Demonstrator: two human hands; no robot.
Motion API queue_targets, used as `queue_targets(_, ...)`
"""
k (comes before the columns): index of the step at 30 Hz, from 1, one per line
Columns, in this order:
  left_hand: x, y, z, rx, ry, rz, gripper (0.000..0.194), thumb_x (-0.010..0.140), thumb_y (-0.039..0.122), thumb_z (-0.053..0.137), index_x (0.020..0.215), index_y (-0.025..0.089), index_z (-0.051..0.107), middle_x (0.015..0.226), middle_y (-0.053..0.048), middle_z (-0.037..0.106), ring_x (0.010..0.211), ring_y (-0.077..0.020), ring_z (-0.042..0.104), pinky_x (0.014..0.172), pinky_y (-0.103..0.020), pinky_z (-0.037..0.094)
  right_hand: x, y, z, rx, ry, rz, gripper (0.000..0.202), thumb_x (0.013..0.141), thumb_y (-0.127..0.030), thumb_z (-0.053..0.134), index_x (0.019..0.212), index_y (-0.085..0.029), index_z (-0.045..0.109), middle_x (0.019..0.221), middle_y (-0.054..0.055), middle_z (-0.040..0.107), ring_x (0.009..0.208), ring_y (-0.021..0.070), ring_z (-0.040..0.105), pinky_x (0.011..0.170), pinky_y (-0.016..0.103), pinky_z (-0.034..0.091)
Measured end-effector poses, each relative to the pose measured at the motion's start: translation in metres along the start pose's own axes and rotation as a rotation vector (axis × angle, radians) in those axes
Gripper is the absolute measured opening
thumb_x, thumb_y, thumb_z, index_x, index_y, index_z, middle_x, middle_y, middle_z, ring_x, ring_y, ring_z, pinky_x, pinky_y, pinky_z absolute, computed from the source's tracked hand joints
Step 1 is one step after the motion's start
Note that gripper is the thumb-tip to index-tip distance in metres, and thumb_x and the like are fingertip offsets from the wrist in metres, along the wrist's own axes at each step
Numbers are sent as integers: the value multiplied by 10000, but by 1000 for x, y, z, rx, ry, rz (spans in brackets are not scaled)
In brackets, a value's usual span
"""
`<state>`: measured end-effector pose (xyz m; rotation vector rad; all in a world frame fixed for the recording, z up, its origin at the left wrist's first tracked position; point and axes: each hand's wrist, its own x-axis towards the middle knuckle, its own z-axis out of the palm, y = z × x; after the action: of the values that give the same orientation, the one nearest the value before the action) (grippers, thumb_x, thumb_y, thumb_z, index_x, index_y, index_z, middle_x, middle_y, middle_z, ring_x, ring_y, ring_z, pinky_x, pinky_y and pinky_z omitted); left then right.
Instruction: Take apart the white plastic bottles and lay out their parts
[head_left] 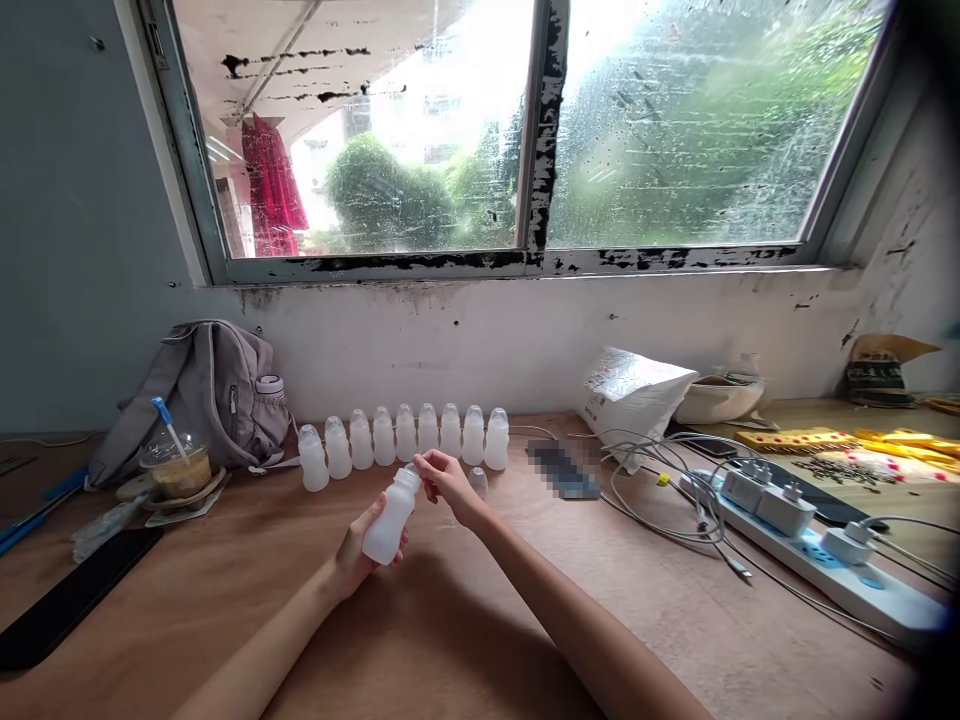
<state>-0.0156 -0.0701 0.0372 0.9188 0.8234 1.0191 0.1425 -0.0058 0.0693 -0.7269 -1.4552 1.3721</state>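
A frosted white baby bottle leans to the right above the table, with my left hand wrapped around its body. At its upper end, the fingertips of my right hand are pinched together on the bottle's top. Whether they grip a nipple there is too small to tell. A clear dome cap stands on the table just behind my right wrist. Beyond my hands, several similar capped bottles stand upright in a slightly curved row.
To the left are a grey backpack, a drink cup and a black flat object. At right lie a phone-like pixelated item, tangled cables, a power strip and a white bag.
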Motion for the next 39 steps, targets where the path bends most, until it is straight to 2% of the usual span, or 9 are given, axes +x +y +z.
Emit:
queue_targets(8, 5, 1, -8, 94, -11, -19, 495, 754, 548, 424, 947, 102, 522, 641, -63, 590, 457, -139, 541, 408, -223, 383, 2, -3, -14, 62, -89, 88, 250, 641, -370, 633, 748, -145, 608, 624, 0, 537, 509, 81, 480, 423, 194, 369)
queue_targets(14, 6, 3, -12, 157, -47, -36, 496, 741, 554, 445, 939, 103, 511, 659, -68, 593, 471, -145, 547, 421, -235, 398, 5, 2, -18, 44, -20, 101, 308, 609, -431, 652, 642, -135, 573, 570, 0, 532, 495, 86, 490, 423, 199, 386)
queue_targets(18, 12, 1, -17, 225, -22, 3, 502, 723, 573, 461, 911, 110, 515, 671, -65, 585, 495, -154, 543, 431, -246, 397, 10, 4, -23, 26, 59, 25, 321, 598, -425, 649, 717, -130, 608, 590, 2, 545, 531, 92, 502, 466, 210, 410)
queue_targets(21, 17, 2, -22, 344, 178, 280, 440, 725, 539, 489, 901, 137, 519, 771, -57, 584, 663, -173, 566, 570, -252, 427, 14, 5, -29, -59, 152, -4, 355, 605, -431, 622, 788, -127, 620, 636, 19, 568, 565, 110, 524, 511, 242, 445)
queue_targets(24, 23, 10, -37, 540, 590, 576, 378, 726, 510, 500, 918, 183, 498, 884, -44, 573, 854, -201, 541, 736, -258, 406, 16, 9, -34, -149, 197, -23, 328, 625, -408, 595, 780, -120, 619, 620, 17, 558, 571, 114, 523, 514, 246, 450)
queue_targets(26, 25, 19, -54, 648, 852, 643, 410, 717, 519, 495, 976, 203, 467, 951, -53, 565, 901, -216, 531, 773, -273, 399, 16, 14, -36, -207, 204, -22, 295, 646, -383, 575, 769, -118, 617, 608, 13, 550, 558, 111, 516, 496, 236, 441)
queue_targets(29, 27, 33, -88, 776, 1066, 734, 552, 653, 504, 571, 1097, 221, 408, 1091, -67, 529, 974, -220, 511, 821, -285, 386, 16, 20, -37, -326, 203, -17, 245, 678, -340, 538, 757, -123, 621, 609, 20, 563, 543, 116, 515, 465, 227, 424)
queue_targets(35, 27, 46, -149, 894, 1213, 610, 514, 516, 446, 670, 926, 166, 539, 966, -95, 579, 934, -267, 523, 777, -345, 406, 19, 31, -40, -637, 224, -56, 128, 683, -187, 528, 690, -147, 650, 690, 53, 630, 646, 160, 557, 571, 250, 415)
queue_targets(39, 27, 45, -163, 796, 1095, 472, 481, 476, 441, 682, 838, 151, 556, 839, -67, 604, 837, -261, 556, 727, -358, 423, 20, 35, -43, -791, 216, -61, 154, 689, -131, 508, 716, -158, 657, 736, 54, 646, 703, 165, 570, 614, 235, 402)
